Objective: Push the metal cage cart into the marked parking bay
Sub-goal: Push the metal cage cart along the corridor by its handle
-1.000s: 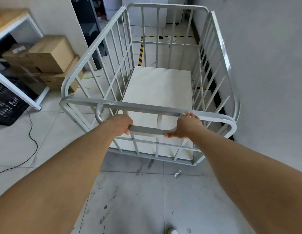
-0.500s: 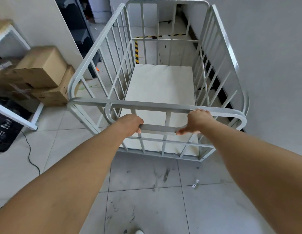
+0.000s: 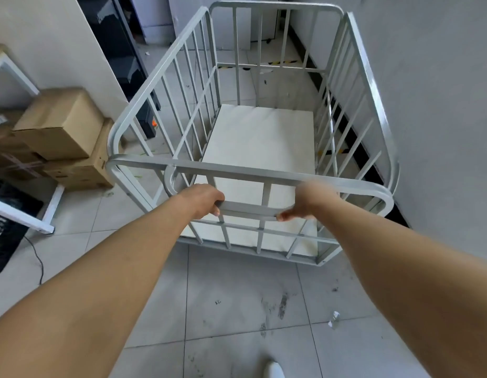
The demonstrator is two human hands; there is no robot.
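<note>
The grey metal cage cart [image 3: 275,174] with barred sides and a white floor panel stands in front of me, its right side close to the grey wall. My left hand [image 3: 203,199] is closed around the cart's handle bar [image 3: 247,208] on the near end. My right hand [image 3: 309,201], blurred, grips the same bar further right. Yellow-and-black floor tape [image 3: 282,62] marking the bay shows through the far bars, and a short piece [image 3: 329,151] shows through the right side bars.
Stacked cardboard boxes [image 3: 57,129] sit on the floor at the left beside a white table frame [image 3: 50,214]. A black rack [image 3: 119,50] stands past the left wall corner. The grey wall [image 3: 441,105] runs along the right. A cable [image 3: 36,257] and litter [image 3: 333,319] lie on the tiles.
The cart has rolled forward toward the far tape, and I have followed it. The boxes and table have slid back to the left. Both hands keep their grip on the handle.
</note>
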